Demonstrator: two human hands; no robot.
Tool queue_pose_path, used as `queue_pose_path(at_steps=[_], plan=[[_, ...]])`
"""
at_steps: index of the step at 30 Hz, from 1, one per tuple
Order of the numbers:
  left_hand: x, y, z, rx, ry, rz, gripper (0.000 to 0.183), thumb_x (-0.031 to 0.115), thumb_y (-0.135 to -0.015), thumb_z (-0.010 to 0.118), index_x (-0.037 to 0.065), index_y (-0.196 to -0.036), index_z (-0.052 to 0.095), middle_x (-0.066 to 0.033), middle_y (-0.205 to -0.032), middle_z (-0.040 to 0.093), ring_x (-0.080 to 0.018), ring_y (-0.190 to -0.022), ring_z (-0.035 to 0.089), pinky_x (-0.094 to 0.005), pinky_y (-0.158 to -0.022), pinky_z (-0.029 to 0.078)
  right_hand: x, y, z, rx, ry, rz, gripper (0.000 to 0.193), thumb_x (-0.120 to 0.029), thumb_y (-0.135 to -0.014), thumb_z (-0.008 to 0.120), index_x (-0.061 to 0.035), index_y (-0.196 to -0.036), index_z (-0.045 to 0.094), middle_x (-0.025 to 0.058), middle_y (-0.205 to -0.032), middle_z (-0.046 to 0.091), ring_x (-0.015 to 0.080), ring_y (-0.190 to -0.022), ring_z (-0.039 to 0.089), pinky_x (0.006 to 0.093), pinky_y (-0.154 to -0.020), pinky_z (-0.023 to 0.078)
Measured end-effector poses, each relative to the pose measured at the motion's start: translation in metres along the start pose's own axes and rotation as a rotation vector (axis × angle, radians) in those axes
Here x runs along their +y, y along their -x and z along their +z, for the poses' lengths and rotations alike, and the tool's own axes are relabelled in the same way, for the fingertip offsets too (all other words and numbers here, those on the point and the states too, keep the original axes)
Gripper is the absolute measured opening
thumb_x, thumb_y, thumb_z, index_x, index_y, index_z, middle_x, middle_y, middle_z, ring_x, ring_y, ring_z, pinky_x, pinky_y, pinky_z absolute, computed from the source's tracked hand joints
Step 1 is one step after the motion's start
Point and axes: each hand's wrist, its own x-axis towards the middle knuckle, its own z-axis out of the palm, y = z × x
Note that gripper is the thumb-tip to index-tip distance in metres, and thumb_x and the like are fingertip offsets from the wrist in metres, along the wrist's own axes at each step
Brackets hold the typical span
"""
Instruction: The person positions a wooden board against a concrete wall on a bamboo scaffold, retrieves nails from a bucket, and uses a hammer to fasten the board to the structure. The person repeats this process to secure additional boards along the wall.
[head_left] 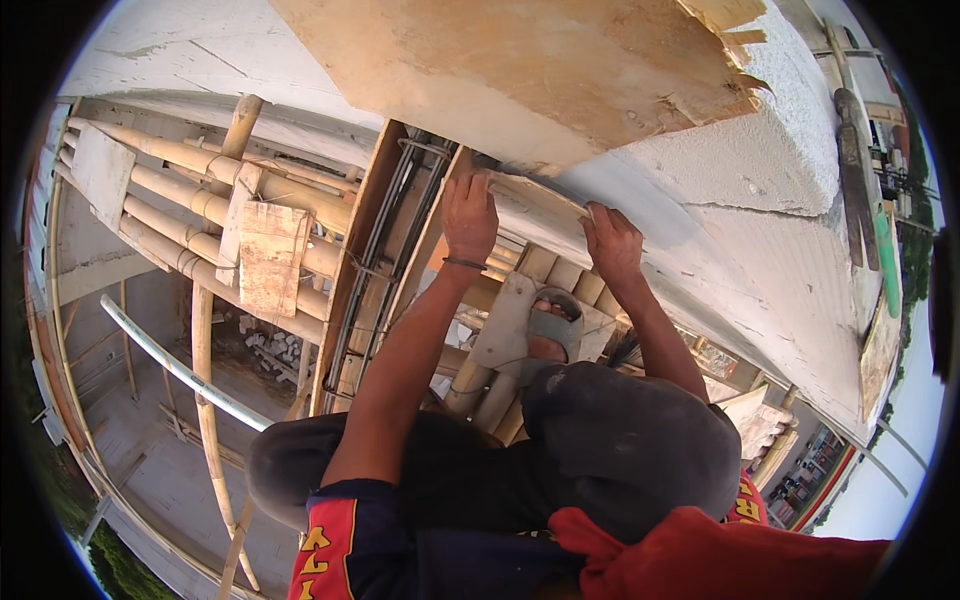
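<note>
My left hand (470,215) is closed over the left end of a thin pale board (540,200), beside the top edge of a wooden formwork trough. My right hand (613,245) grips the same board's edge farther right, fingers curled over it. The board lies against the pale wall ahead of me, and its lower part is partly hidden. Inside the formwork trough (375,255), left of my left arm, run long dark steel bars tied with wire. Above both hands a stained plywood sheet (540,80) lies on the pale surface.
I crouch on bamboo poles (495,400), one sandalled foot (550,325) on a small board. Bamboo scaffolding (210,205) with scrap boards spans the left, above a much lower floor. A pale pipe (185,365) slants there. A dark metal tool (855,180) and green object (888,262) lie far right.
</note>
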Motion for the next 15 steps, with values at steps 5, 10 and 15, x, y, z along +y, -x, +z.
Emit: queue_pose_path(at_steps=[5,10,15], plan=[[-0.012,-0.003,0.015,0.128,0.196,-0.206,0.017,0.007,-0.088,0.056,0.000,-0.103,0.060,-0.0181,-0.088,0.061,-0.0345,-0.082,0.058,-0.0415,-0.075,0.049,-0.003,-0.009,0.032,0.000,0.054,0.033,0.025,-0.016,-0.082,0.069,-0.0072,-0.103,0.059,0.0091,-0.083,0.066,0.0257,-0.074,0.066,0.0377,-0.062,0.055],[-0.022,-0.012,0.032,-0.017,0.531,-0.699,0.022,0.019,-0.098,0.047,0.001,-0.103,0.059,-0.0096,-0.087,0.062,-0.0244,-0.076,0.060,-0.0367,-0.070,0.049,0.001,0.000,0.053,-0.009,0.086,0.005,0.023,-0.016,-0.080,0.069,-0.0079,-0.099,0.060,0.0071,-0.084,0.066,0.0231,-0.074,0.067,0.0360,-0.060,0.055],[-0.024,-0.022,0.033,-0.057,1.298,-1.033,0.026,0.028,-0.094,0.057,0.012,-0.115,0.055,-0.0017,-0.099,0.060,-0.0166,-0.081,0.055,-0.0331,-0.070,0.045,0.018,0.017,0.054,0.005,0.093,0.079,0.021,-0.017,-0.080,0.068,-0.0085,-0.098,0.060,0.0066,-0.082,0.066,0.0232,-0.072,0.067,0.0355,-0.058,0.055]])
